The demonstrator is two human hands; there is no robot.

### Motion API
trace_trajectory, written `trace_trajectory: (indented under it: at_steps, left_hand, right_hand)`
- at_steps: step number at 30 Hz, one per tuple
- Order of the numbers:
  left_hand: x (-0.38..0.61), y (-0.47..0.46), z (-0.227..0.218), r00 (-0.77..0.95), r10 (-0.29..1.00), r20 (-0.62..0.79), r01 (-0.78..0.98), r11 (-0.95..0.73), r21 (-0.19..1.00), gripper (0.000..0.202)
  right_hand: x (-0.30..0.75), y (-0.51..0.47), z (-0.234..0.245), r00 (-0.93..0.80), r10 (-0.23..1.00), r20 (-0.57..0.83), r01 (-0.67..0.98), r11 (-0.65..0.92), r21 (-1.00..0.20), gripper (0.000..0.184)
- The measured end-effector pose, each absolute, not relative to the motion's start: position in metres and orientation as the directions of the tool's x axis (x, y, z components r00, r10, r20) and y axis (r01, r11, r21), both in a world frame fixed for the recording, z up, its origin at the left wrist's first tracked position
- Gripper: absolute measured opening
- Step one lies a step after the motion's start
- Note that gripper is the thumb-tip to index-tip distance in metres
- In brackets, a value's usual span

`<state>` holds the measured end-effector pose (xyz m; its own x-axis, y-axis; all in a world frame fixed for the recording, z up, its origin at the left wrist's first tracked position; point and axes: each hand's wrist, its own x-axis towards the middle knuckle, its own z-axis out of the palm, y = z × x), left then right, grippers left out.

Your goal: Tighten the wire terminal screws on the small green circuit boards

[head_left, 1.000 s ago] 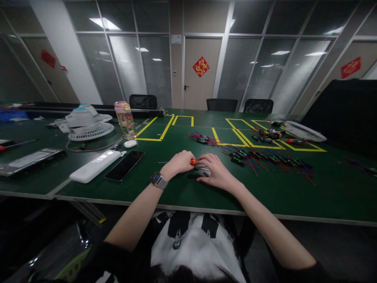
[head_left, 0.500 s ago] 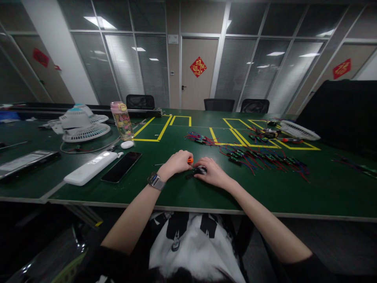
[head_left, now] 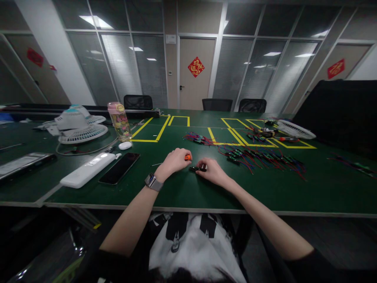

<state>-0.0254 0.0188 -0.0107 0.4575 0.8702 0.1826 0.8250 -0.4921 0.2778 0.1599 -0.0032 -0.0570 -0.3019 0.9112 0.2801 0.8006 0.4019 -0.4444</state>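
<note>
My left hand (head_left: 176,160), with a watch on its wrist, is closed around an orange-handled screwdriver (head_left: 187,157). The orange end shows at the fingertips, and a thin metal shaft emerges on the hand's left side; the palm hides the middle. Just to the right, my right hand (head_left: 212,171) pinches a small dark part (head_left: 197,169) low over the green table (head_left: 176,192). Its exact kind is too small to make out. The two hands are slightly apart.
Several small green circuit boards with red and blue wires (head_left: 262,155) lie to the right. At left are a phone (head_left: 120,169), a long white device (head_left: 88,169), a white earbud case (head_left: 125,146), a bottle (head_left: 119,122) and white fan parts (head_left: 76,125). Yellow tape marks the far table.
My hands have moved slightly apart. The orange handle has drawn away from the dark part, which the right fingers still pinch. The whole view has shifted slightly.
</note>
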Motion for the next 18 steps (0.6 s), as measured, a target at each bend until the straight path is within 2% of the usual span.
trace_trajectory:
  at_steps: [9, 13, 18]
  left_hand:
    - [-0.026, 0.016, -0.008, 0.471, 0.863, 0.182, 0.822, -0.504, 0.264, 0.018]
    - [-0.025, 0.015, -0.008, 0.469, 0.863, 0.187, 0.824, -0.504, 0.258, 0.019]
    - [-0.024, 0.014, -0.008, 0.465, 0.865, 0.187, 0.833, -0.499, 0.237, 0.020]
  right_hand:
    - [0.230, -0.008, -0.060, -0.044, 0.922, 0.386, 0.979, 0.116, -0.167, 0.014]
    - [0.261, -0.015, -0.064, 0.048, 0.906, 0.421, 0.989, 0.015, -0.144, 0.019]
    - [0.276, -0.018, -0.068, 0.071, 0.875, 0.478, 0.995, -0.029, -0.094, 0.021]
